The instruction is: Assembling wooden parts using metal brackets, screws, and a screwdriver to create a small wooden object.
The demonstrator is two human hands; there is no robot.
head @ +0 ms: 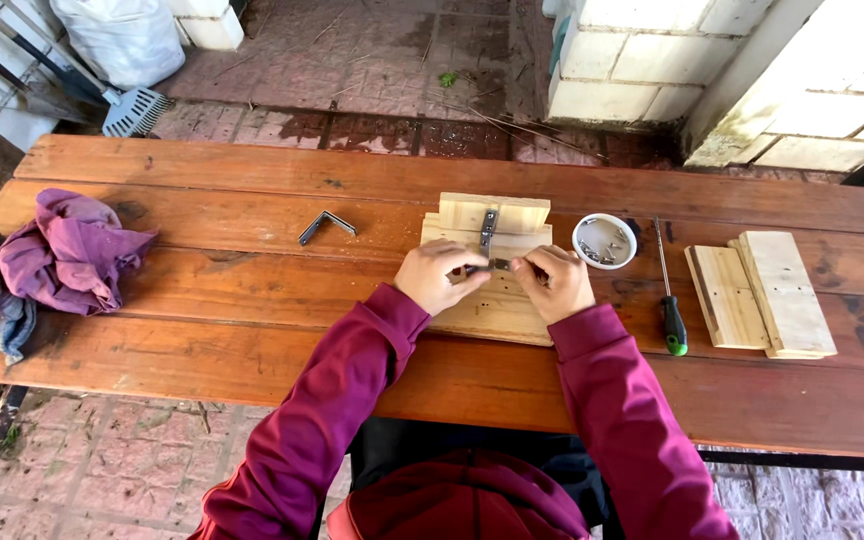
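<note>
We have both hands at the near end of the metal bracket (489, 238), which lies on the stacked wood pieces (492, 225) at the middle of the table (252, 300), its long axis running away from us, so the bracket extends forward from the fingertips. Our left hand (439, 276) and right hand (555, 281) are equally near, fingers curled and pinched together at the bracket's near end. Whether they grip a screw we cannot tell, as the fingers hide that spot; the screws in the white cup (604, 241) are hard to make out, and the screwdriver (668, 290) lies right of the right hand
</note>
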